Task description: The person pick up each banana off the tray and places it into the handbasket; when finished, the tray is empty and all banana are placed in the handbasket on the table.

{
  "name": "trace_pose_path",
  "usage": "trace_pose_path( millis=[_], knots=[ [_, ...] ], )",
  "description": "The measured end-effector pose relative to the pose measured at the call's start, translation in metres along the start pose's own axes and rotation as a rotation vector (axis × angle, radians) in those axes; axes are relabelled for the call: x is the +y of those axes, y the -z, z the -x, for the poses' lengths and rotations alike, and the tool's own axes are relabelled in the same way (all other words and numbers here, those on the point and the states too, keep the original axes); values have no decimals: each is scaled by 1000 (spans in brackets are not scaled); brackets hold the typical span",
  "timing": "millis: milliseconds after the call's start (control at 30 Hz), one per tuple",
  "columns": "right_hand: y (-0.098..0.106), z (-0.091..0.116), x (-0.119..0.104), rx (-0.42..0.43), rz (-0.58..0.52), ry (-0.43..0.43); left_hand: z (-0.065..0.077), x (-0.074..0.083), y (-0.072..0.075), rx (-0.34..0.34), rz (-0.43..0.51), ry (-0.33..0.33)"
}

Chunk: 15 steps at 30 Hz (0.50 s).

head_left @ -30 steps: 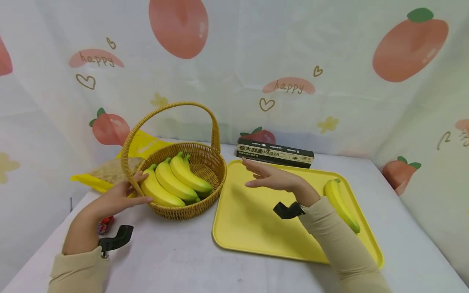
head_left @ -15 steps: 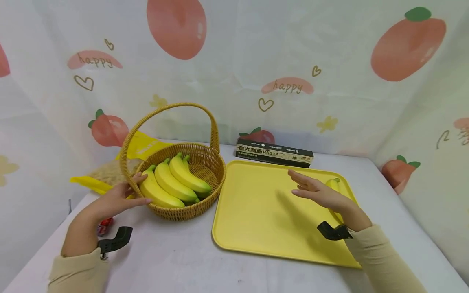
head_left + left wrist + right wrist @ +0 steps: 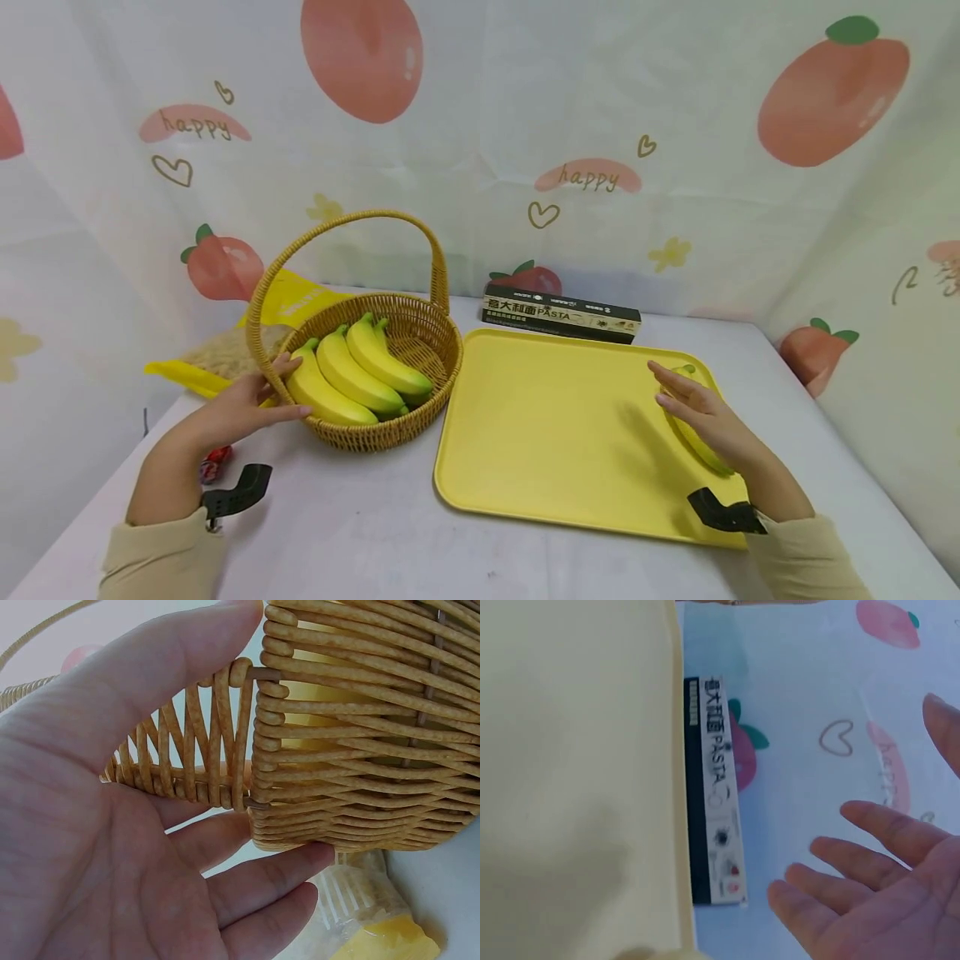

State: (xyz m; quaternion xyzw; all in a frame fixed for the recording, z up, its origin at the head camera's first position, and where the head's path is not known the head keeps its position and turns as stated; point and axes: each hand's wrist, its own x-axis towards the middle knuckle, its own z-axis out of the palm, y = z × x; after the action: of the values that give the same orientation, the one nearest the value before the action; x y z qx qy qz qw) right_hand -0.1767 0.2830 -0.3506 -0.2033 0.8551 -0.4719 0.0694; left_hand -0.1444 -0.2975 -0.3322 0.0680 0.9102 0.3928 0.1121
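Note:
At the left of the head view my left hand [image 3: 231,417] holds the wicker basket [image 3: 367,438] where the handle meets the rim. In the left wrist view, the thumb [image 3: 172,656] lies on one side of the woven wall and the fingers [image 3: 262,881] reach along the other. Several yellow bananas [image 3: 360,375] with green tips lie in the basket. My right hand [image 3: 708,421], fingers extended, hovers over a single banana [image 3: 701,450] on the right side of the yellow tray [image 3: 532,433], partly hiding it. Whether it touches this banana is unclear.
A dark pasta box [image 3: 561,314] lies behind the tray. Behind the basket is a yellow bag [image 3: 292,300] with a see-through part. A small red packet [image 3: 215,463] sits near my left wrist. A patterned cloth [image 3: 480,125] hangs behind the white table.
My right hand has moved right across the tray, from near its middle to over the lone banana. The left hand has stayed on the basket.

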Motion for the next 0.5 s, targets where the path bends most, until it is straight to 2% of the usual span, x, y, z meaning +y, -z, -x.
trace_pose_path(
  millis=[267,500],
  knots=[
    [11,14,21,200,-1,-60,-1,-2,1,-2,3,7],
    [22,31,41,285,-1,-139,-2,-4,-1,2,-1,-1]
  ],
)
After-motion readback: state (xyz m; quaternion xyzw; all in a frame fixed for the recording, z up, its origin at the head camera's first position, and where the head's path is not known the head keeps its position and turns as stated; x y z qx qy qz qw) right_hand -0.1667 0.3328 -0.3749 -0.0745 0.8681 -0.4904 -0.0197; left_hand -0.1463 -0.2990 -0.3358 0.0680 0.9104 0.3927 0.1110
